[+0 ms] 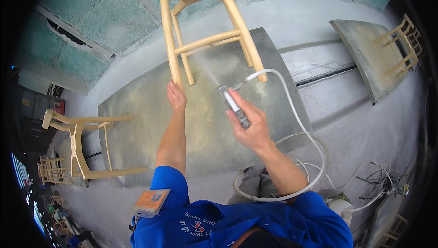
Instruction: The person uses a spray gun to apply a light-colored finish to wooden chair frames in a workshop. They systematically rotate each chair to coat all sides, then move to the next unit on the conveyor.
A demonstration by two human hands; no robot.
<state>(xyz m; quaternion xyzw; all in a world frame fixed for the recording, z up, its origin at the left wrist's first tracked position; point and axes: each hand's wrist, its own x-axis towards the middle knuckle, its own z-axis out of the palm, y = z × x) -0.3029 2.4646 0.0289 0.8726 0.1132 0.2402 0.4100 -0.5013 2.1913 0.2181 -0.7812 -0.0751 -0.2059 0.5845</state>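
Observation:
My left hand (176, 95) grips the lower end of a leg on a pale wooden chair frame (207, 39), which is tilted up in front of me. In my right hand (251, 122) is a metal spray gun (235, 104), its nozzle pointing up and left at the chair frame. A pale mist (207, 65) leaves the nozzle toward the lower crossbar. From the gun a white hose (289, 95) loops right and down past my right forearm. Beneath the chair frame lies a large grey board (205, 138) with yellowish overspray.
A second wooden chair frame (77, 143) lies on its side at the left edge of the board. At the far right, another chair frame (404, 47) rests on a second grey board (360, 56). Tangled hoses (378, 179) lie at lower right. Fuzzy green filter panels (114, 15) line the wall behind.

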